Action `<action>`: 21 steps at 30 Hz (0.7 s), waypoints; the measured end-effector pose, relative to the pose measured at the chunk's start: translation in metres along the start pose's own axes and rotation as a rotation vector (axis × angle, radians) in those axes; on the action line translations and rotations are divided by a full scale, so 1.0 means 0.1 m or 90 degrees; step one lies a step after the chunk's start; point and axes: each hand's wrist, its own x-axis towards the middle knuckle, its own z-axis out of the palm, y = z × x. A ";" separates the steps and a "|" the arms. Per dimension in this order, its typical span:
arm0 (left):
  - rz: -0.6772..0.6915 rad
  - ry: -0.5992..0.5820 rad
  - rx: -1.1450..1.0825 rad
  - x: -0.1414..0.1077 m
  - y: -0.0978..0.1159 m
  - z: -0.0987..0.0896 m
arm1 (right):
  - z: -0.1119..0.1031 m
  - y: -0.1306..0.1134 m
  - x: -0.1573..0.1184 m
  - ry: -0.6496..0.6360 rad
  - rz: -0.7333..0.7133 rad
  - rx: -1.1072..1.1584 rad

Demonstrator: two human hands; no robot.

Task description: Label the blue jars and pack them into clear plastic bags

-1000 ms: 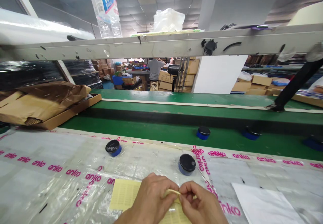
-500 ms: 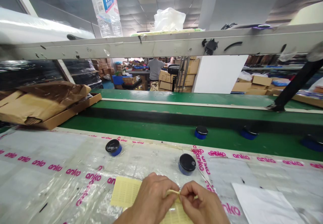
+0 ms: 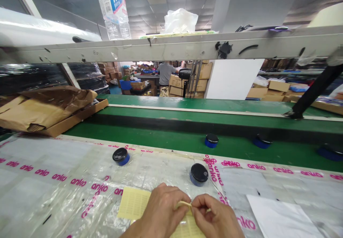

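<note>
Left hand [image 3: 163,209] and right hand [image 3: 215,217] closed, pinching curled yellow paper strip [image 3: 184,203] between fingertips, directly above yellow label sheet [image 3: 133,203].

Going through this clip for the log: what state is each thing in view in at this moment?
Left hand: pinching a yellow paper strip
Right hand: pinching the same strip
Yellow printed sheet: lying flat on a clear plastic sheet, partly under the left hand
Black-lidded blue container: lid on, on the plastic sheet
Second black-lidded blue container: lid on, on the plastic sheet
Third black-lidded blue container: lid on, on a green conveyor belt
</note>
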 end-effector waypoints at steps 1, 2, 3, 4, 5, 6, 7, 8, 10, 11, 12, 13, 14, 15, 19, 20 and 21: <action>0.002 -0.003 0.002 0.00 0.01 0.00 | 0.00 0.02 0.00 0.003 -0.004 -0.006; 0.006 -0.005 0.004 0.00 0.01 0.00 | 0.01 0.03 0.00 0.005 -0.007 -0.014; 0.010 -0.004 0.004 0.00 0.01 0.00 | 0.01 0.05 0.00 0.007 -0.010 -0.022; 0.013 0.000 0.004 -0.01 0.01 0.00 | 0.02 0.06 0.00 0.008 -0.013 -0.030; 0.014 0.003 0.003 -0.01 0.01 0.00 | 0.02 0.08 0.00 0.009 -0.016 -0.038; 0.013 0.005 0.002 -0.01 0.01 0.00 | 0.03 0.09 0.00 0.012 -0.020 -0.042; 0.010 0.004 0.002 -0.01 0.00 0.00 | 0.03 0.10 0.00 0.015 -0.024 -0.044; 0.006 0.003 0.002 -0.01 0.00 0.01 | 0.04 0.11 0.00 0.019 -0.030 -0.043; -0.001 -0.004 0.002 0.00 0.00 0.00 | 0.05 0.13 0.00 0.026 -0.047 -0.041; -0.004 -0.009 0.001 0.00 0.00 0.00 | 0.05 0.14 -0.01 0.029 -0.058 -0.041; -0.010 -0.013 -0.002 0.00 0.00 0.00 | 0.05 0.15 -0.01 0.032 -0.071 -0.040; -0.018 -0.018 -0.008 0.01 0.01 -0.01 | 0.05 0.16 -0.02 0.035 -0.085 -0.041; -0.027 -0.022 -0.018 0.01 0.02 -0.02 | 0.05 0.17 -0.02 0.039 -0.101 -0.046; -0.036 -0.025 -0.030 0.01 0.03 -0.04 | 0.05 0.18 -0.02 0.044 -0.117 -0.054; -0.047 -0.021 -0.083 0.01 0.10 -0.10 | 0.06 0.24 -0.02 0.059 -0.188 -0.096; -0.046 -0.017 -0.095 0.00 0.11 -0.11 | 0.07 0.26 -0.02 0.063 -0.206 -0.100; -0.047 -0.013 -0.107 -0.01 0.11 -0.12 | 0.07 0.28 -0.02 0.068 -0.223 -0.099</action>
